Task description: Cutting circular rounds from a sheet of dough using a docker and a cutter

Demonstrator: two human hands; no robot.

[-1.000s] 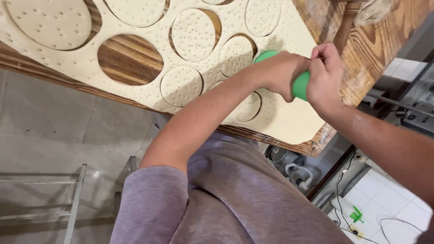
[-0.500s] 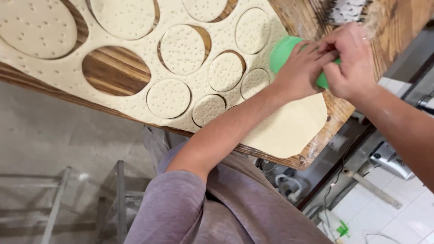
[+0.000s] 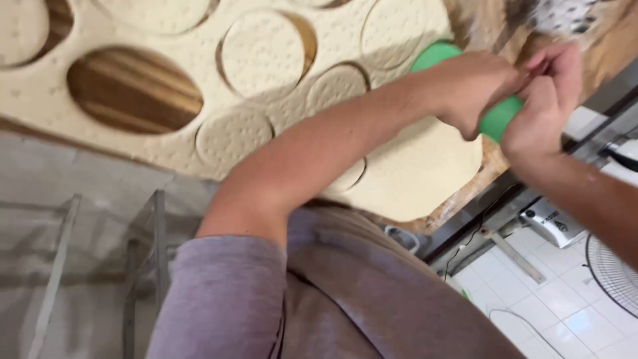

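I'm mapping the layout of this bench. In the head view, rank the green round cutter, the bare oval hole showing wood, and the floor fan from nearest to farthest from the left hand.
1. Green round cutter: right under the left hand, touching it.
2. Floor fan: lower right, on the tiled floor.
3. Bare oval hole: far left in the dough sheet.

matt dimpled dough (image 3: pixel 412 173), streaky wood board (image 3: pixel 133 90).

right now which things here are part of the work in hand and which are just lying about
In use: round green cutter, gripped by left hand and right hand; pale dotted dough sheet; cut dough rounds; striped wooden board.

Lying about: white floor fan; grey metal rack; loose cables.
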